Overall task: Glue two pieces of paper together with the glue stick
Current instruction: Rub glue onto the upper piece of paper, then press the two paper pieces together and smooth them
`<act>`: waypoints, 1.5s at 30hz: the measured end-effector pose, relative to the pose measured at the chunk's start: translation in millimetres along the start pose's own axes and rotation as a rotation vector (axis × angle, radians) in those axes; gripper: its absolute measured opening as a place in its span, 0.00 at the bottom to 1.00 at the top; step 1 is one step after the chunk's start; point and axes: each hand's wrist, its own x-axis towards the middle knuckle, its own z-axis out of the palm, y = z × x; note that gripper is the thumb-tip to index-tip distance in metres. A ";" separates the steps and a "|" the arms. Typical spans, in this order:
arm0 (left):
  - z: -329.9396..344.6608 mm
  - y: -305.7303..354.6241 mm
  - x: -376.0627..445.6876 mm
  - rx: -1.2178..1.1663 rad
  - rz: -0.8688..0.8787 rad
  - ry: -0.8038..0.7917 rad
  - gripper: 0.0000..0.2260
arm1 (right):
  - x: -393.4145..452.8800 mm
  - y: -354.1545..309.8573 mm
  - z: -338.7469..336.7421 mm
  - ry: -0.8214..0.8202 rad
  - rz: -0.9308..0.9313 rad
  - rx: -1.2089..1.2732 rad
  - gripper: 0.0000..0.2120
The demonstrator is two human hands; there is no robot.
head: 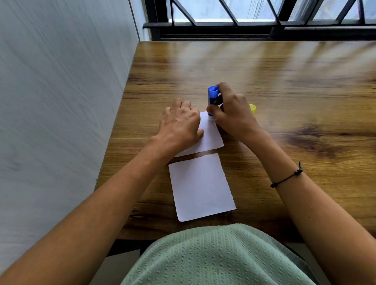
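Two white pieces of paper lie on the wooden table (288, 95), one behind the other with a thin gap between them. My left hand (180, 125) lies flat on the far paper (210, 137), fingers spread, and covers its left part. My right hand (233, 114) grips a blue glue stick (212, 98), held upside down with its tip pressed on the far paper's top right corner. The near paper (201, 187) lies bare and flat near the table's front edge. The glue stick's yellow cap (253, 109) stands on the table behind my right hand, partly hidden.
A grey wall (52, 105) runs along the table's left edge. A black-framed window with bars (263, 14) stands behind the table's far edge. Bare wood stretches to the right of my hands. My green shirt (209, 260) fills the bottom of the view.
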 end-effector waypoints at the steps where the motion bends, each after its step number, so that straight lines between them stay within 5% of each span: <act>1: -0.5 -0.3 0.3 0.000 0.000 -0.001 0.18 | -1.9 0.2 -0.5 -0.002 -0.004 0.004 0.13; 22: 2.0 0.5 -0.2 -0.016 0.004 0.008 0.17 | -70.9 2.1 -20.0 -0.016 -0.024 0.017 0.15; 34: 1.4 -1.5 -5.2 -0.021 0.043 0.021 0.18 | -75.9 18.3 -44.7 0.180 0.329 0.787 0.15; 45: 2.5 2.4 -6.1 0.004 0.069 0.036 0.17 | -73.7 27.5 -35.3 0.291 0.309 0.550 0.13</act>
